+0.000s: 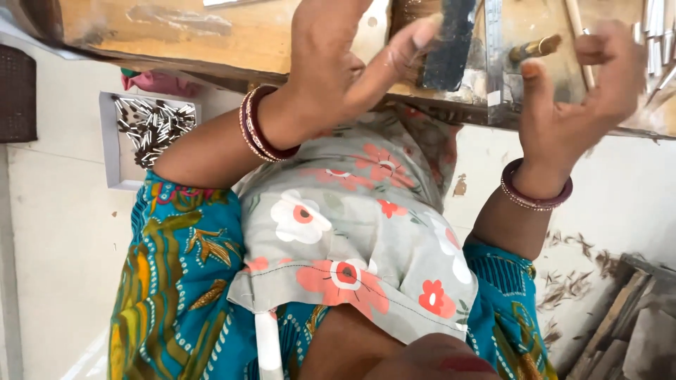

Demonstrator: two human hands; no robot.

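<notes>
My left hand (331, 67) is raised at the edge of a wooden workbench (211, 35). Its thumb presses the side of a dark flat block (447, 42) that stands on the bench, and its fingers run out of the top of the view. My right hand (588, 84) hovers to the right with fingers curled apart and thumb up, holding nothing I can see. It is nearest a brass-coloured cylinder (535, 48) and a thin wooden stick (574, 17) on the bench. Both wrists carry bangles. A floral cloth (352, 239) covers my lap.
A white tray (109, 141) holding several small metal pins sits on the pale floor at left. A metal strip (494, 49) lies upright by the block. Pale rods (658, 35) are at the top right. Wood scraps (620, 331) and shavings (570, 281) lie at lower right.
</notes>
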